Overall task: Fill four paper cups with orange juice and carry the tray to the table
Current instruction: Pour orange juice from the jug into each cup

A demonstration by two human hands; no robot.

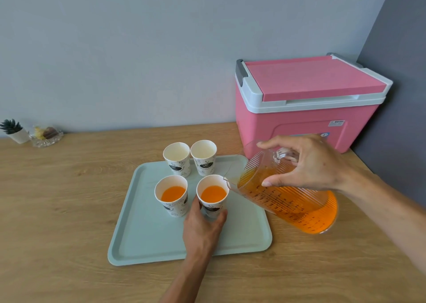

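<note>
Left fingers [222,215] wrapped round filled near-right cup [213,195]; right fingers [267,184] closed on tilted jug [288,194], spout at cup rim.

Four printed paper cups stand upright in two rows on a pale green tray [147,240]: rear pair [177,158] [204,157] empty, front pair [171,195] [212,194] part-filled with orange juice, beside a clear ribbed measuring jug [290,201] of juice tilted spout-down at the front right cup's rim.
</note>
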